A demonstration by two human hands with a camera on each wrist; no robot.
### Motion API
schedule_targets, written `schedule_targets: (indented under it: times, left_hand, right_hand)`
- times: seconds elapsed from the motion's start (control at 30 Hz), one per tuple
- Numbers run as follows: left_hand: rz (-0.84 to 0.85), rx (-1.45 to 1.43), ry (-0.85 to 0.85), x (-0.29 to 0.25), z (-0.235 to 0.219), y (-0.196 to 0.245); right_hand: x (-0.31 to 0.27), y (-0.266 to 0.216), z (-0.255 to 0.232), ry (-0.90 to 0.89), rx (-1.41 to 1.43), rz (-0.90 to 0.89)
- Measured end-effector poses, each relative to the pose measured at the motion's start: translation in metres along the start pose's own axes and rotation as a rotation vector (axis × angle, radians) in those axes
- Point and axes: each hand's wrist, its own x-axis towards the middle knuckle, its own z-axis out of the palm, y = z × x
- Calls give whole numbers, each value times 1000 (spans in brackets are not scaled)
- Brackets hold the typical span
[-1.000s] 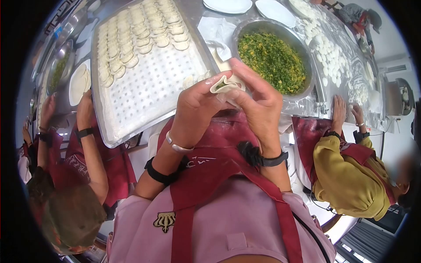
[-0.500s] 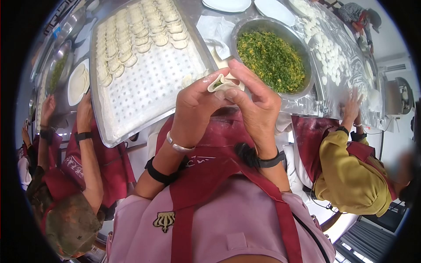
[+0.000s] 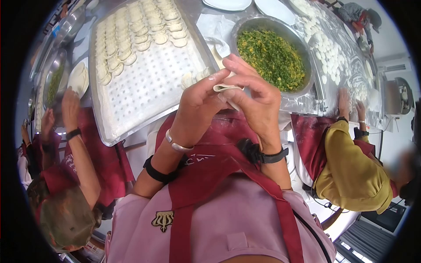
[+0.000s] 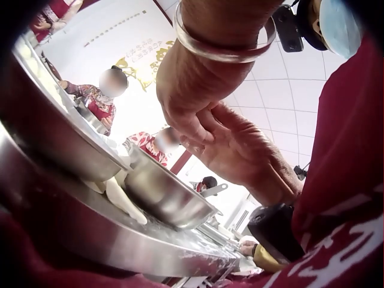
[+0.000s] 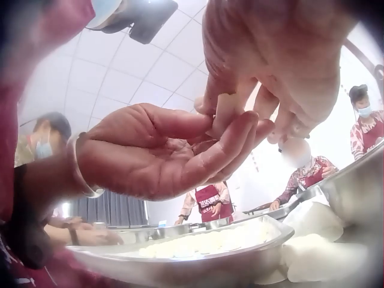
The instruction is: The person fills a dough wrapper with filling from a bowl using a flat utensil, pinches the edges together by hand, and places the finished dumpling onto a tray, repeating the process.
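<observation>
Between both hands, in the head view, is a pale dumpling [image 3: 227, 88], its dough edges folded toward each other. My left hand [image 3: 199, 103] pinches it from the left with thumb and forefinger. From the right, my right hand [image 3: 258, 98] grips the other side, its thumb along the near edge and its fingers behind. The right wrist view shows a strip of the dumpling's dough [image 5: 227, 111] between the fingertips of both hands; in the left wrist view the fingers hide it. The hands are in front of the table edge, between a tray and a filling bowl.
A metal tray [image 3: 175, 105] bears rows of dumplings. At right stands a steel bowl [image 3: 312, 65] of chopped green and yellow filling [image 3: 272, 57]. White plates [image 3: 275, 12] lie behind, and dough pieces [image 3: 329, 57] cover the table's right side. People work at both sides.
The dumpling's wavy, open dough edges have come closer together between my fingers. The neighbour's hand at left has moved to the plate of wrappers; the person at right has shifted their arms.
</observation>
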Motion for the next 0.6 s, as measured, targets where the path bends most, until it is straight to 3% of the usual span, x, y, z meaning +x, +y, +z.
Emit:
schedule_targets:
  times: [0.17,0.27,0.37,0.47,0.6]
  left_hand:
    - [-27,59,-47,2,-7,-5]
    - [5,53,-77,2,-6,0]
    - [-53,3,-29,1,1,4]
    - [-28,23,-166,0,-6,2]
    - [-14,74,-171,0,-8,1]
  right_hand:
    - [-4,6,5,2,-7,-39]
    - [-1,-6,2,-29,-153,0]
    - [-2,-18,5,33,-30,137]
    - [1,-16,-3,-107,-48,82]
    - [-1,-7,-6,-136,31,91]
